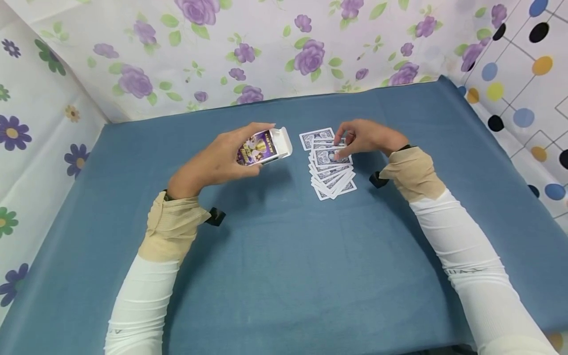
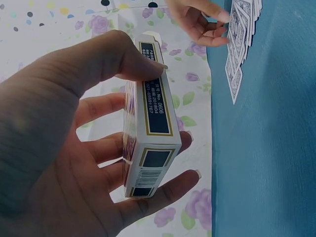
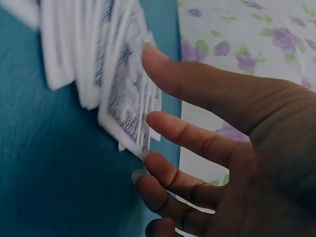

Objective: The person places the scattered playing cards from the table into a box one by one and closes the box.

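Note:
My left hand [image 1: 224, 155] holds a purple-and-white playing-card box [image 1: 257, 148] above the table, thumb on one narrow side and fingers around the other. Its white end flap stands open toward the right. In the left wrist view, the box [image 2: 159, 108] shows dark printed panels and a barcode. Face-down playing cards [image 1: 330, 172] with blue patterned backs lie overlapped in an uneven row. Over the row's far part is my right hand [image 1: 366, 137], thumb and fingers apart, fingertips at the cards. The right wrist view shows its fingertips along the edges of the cards [image 3: 126, 89].
A blue cloth [image 1: 284, 256] covers the table. Behind it hangs a white sheet with purple flowers [image 1: 266, 49]; a dotted sheet [image 1: 519, 98] hangs on the right and a flowered one [image 1: 40, 123] on the left. Black wrist-worn pieces stick out by both wrists.

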The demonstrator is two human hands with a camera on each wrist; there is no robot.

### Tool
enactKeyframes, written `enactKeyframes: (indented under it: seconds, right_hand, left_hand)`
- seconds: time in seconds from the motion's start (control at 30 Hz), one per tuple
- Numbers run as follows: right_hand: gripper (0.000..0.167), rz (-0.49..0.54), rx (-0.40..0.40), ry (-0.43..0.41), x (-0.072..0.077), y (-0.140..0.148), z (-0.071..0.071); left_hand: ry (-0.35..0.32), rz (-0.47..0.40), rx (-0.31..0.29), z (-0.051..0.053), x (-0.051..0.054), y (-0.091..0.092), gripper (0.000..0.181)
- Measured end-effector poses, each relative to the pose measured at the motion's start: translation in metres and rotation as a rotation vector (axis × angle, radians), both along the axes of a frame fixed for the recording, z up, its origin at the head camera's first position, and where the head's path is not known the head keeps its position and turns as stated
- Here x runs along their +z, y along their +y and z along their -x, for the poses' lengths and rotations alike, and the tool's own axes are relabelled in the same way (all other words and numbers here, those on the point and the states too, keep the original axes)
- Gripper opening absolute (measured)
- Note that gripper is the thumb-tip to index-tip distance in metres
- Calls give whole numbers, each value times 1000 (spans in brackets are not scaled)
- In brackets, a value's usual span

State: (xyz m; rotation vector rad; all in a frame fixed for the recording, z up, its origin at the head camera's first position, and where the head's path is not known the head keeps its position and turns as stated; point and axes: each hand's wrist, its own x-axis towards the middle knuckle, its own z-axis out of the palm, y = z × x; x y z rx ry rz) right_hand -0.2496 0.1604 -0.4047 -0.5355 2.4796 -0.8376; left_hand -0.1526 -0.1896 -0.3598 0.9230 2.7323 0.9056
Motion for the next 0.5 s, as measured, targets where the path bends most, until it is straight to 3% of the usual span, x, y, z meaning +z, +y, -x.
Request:
enactKeyframes:
  seconds: [0.5]
  right_hand:
    - [48,-83,8,11,-6,0,2]
  left_hand:
    - [21,3,-1,1,0,-2,79]
